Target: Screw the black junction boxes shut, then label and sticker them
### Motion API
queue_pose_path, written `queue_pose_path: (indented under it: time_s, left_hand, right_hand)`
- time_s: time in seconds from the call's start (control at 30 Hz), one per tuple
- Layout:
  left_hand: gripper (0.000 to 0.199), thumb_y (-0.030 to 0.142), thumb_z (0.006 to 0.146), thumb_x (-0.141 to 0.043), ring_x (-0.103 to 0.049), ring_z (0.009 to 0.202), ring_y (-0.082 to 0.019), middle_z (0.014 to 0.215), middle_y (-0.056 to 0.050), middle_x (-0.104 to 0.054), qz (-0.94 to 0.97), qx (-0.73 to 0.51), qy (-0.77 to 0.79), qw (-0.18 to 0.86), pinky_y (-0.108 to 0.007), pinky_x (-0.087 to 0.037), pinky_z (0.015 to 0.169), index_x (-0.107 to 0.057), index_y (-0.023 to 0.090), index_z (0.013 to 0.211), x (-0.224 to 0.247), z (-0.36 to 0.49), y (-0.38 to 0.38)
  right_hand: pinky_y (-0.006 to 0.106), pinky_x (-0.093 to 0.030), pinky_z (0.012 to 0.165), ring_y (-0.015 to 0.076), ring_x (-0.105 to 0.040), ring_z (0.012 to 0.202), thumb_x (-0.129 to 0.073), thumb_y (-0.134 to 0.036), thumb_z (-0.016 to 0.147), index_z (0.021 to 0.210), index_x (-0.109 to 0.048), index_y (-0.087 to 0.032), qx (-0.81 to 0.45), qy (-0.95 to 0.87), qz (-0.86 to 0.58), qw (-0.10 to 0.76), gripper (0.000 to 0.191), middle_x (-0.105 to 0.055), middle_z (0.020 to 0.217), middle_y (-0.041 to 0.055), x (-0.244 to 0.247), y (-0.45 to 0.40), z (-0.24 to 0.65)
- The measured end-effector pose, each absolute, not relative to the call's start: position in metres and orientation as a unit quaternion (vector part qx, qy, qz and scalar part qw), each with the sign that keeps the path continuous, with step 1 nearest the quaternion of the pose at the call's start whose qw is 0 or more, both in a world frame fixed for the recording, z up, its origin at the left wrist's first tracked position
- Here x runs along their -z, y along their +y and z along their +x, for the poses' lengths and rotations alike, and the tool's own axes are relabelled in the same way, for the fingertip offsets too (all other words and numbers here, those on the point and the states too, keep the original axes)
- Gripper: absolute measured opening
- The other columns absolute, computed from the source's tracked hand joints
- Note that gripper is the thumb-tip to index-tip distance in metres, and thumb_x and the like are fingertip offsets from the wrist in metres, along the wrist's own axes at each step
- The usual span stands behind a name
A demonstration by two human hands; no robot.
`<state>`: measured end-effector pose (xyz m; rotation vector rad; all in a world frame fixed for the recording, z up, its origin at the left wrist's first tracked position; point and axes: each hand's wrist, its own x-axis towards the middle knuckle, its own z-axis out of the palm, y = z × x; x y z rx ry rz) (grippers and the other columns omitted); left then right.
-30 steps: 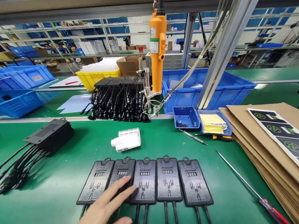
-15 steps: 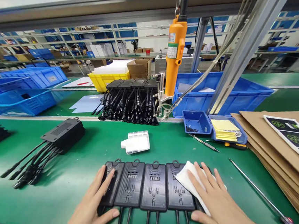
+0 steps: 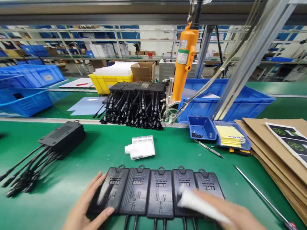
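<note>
Several black controller boxes with small digit displays lie face up in a row, cables towards me. My left hand rests at the row's left end. Its fingers lie stretched along the side of the leftmost box, and its thumb touches that box's lower edge. Blurred by motion, my right hand holds a white cloth over the two rightmost boxes. Part of the rightmost box is hidden beneath hand and cloth. Behind the row lies a white plastic bottle-shaped piece.
An orange electric screwdriver hangs overhead. Left stands a stack of black boxes; more boxes with cables lie behind. Right are a blue screw tray, yellow papers, a long screwdriver and cardboard sheets.
My right hand has turned from lying flat on the cloth to holding it bunched, uncovering the rightmost box's display. My left hand has slid off the leftmost box's face to its side.
</note>
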<state>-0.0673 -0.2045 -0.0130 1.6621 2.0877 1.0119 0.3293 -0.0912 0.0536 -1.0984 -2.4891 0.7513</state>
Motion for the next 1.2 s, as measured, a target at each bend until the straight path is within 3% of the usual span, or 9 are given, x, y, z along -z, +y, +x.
queue_pose_path:
  time_s: [0.1, 0.23, 0.37, 0.5, 0.73, 0.83, 0.93, 1.07, 1.2]
  left_hand:
    - [0.070, 0.046, 0.092, -0.059, -0.033, 0.141, -0.035, 0.156, -0.009, -0.033, 0.585, -0.372, 0.706, 0.143, -0.056, -0.032, 0.111, -0.024, 0.036, 0.151, 0.016, -0.063, -0.204]
    - [0.089, 0.050, 0.084, -0.070, -0.028, 0.143, -0.038, 0.160, -0.012, -0.023, 0.594, -0.349, 0.712, 0.138, -0.057, -0.035, 0.109, -0.016, 0.035, 0.154, 0.015, -0.052, -0.203]
    - [0.091, 0.051, 0.085, -0.068, -0.025, 0.145, -0.035, 0.162, -0.011, -0.019, 0.590, -0.345, 0.714, 0.152, -0.053, -0.033, 0.112, -0.011, 0.035, 0.154, 0.015, -0.048, -0.206]
    - [0.085, 0.057, 0.088, -0.062, -0.027, 0.144, -0.034, 0.162, -0.010, -0.020, 0.604, -0.346, 0.703, 0.146, -0.050, -0.038, 0.110, -0.013, 0.034, 0.154, 0.016, -0.055, -0.209]
    - [0.087, 0.077, 0.079, -0.053, -0.031, 0.141, -0.040, 0.157, -0.011, -0.031, 0.749, -0.231, 0.620, 0.033, -0.061, -0.038, 0.106, -0.027, 0.036, 0.152, -0.001, -0.076, -0.188]
    - [0.101, 0.084, 0.073, -0.047, -0.028, 0.142, -0.041, 0.158, -0.013, -0.027, 0.815, -0.156, 0.558, 0.019, -0.065, -0.032, 0.108, -0.021, 0.030, 0.154, -0.014, -0.071, -0.168]
    - [0.109, 0.088, 0.071, -0.042, -0.028, 0.142, -0.040, 0.158, -0.013, -0.025, 0.845, -0.092, 0.527, 0.029, -0.066, -0.029, 0.109, -0.013, 0.026, 0.156, -0.019, -0.062, -0.155]
    - [0.112, 0.088, 0.072, -0.045, -0.031, 0.141, -0.040, 0.157, -0.013, -0.027, 0.844, -0.059, 0.533, -0.011, -0.066, -0.028, 0.110, -0.009, 0.023, 0.156, -0.016, -0.052, -0.152]
    - [0.110, 0.086, 0.074, -0.048, -0.040, 0.137, -0.039, 0.155, -0.013, -0.033, 0.837, -0.067, 0.539, -0.072, -0.060, -0.032, 0.110, -0.012, 0.023, 0.156, -0.009, -0.051, -0.153]
  right_hand:
    - [0.039, -0.042, 0.107, 0.0264, -0.046, 0.133, -0.045, -0.024, 0.096, 0.149, -0.036, -0.036, -0.174, -0.880, -0.414, 0.154, 0.055, -0.040, 0.151, -0.0031, -0.023, -0.081, 0.349]
    - [0.038, -0.048, 0.104, 0.0258, -0.052, 0.127, -0.051, -0.010, 0.084, 0.145, -0.039, -0.046, -0.122, -0.961, -0.223, 0.108, 0.072, -0.042, 0.147, -0.0084, 0.004, -0.075, 0.324]
    - [0.036, -0.048, 0.105, 0.0209, -0.055, 0.126, -0.043, -0.004, 0.080, 0.144, -0.047, -0.035, -0.079, -0.974, -0.172, 0.126, 0.071, -0.048, 0.144, -0.0042, 0.000, -0.047, 0.290]
    - [0.053, -0.054, 0.097, 0.0266, -0.067, 0.110, -0.031, 0.000, 0.075, 0.121, -0.069, -0.021, 0.054, -0.944, -0.288, 0.153, 0.063, -0.068, 0.124, 0.0069, 0.001, 0.010, 0.302]
    - [0.066, -0.045, 0.092, 0.0439, -0.064, 0.109, -0.033, -0.032, 0.093, 0.111, -0.074, -0.013, 0.246, -0.873, -0.380, 0.183, 0.049, -0.070, 0.115, 0.0229, -0.001, 0.019, 0.403]
    - [0.059, -0.053, 0.090, 0.0411, -0.061, 0.116, -0.037, -0.058, 0.093, 0.125, -0.068, -0.018, 0.183, -0.883, -0.396, 0.172, 0.059, -0.063, 0.130, 0.0185, 0.000, -0.017, 0.401]
    - [0.046, -0.057, 0.094, 0.0337, -0.053, 0.128, -0.050, -0.057, 0.091, 0.148, -0.041, -0.027, 0.058, -0.916, -0.376, 0.128, 0.066, -0.043, 0.151, 0.0094, 0.007, -0.052, 0.368]
    - [0.063, -0.043, 0.103, 0.0428, -0.027, 0.141, -0.053, -0.060, 0.088, 0.155, -0.020, -0.029, -0.004, -0.924, -0.370, 0.092, 0.081, -0.025, 0.158, 0.0095, 0.018, -0.069, 0.326]
    - [0.066, -0.025, 0.112, 0.0405, -0.010, 0.146, -0.049, -0.062, 0.090, 0.155, -0.016, -0.031, -0.081, -0.913, -0.395, 0.064, 0.079, -0.015, 0.161, 0.0053, 0.018, -0.057, 0.318]
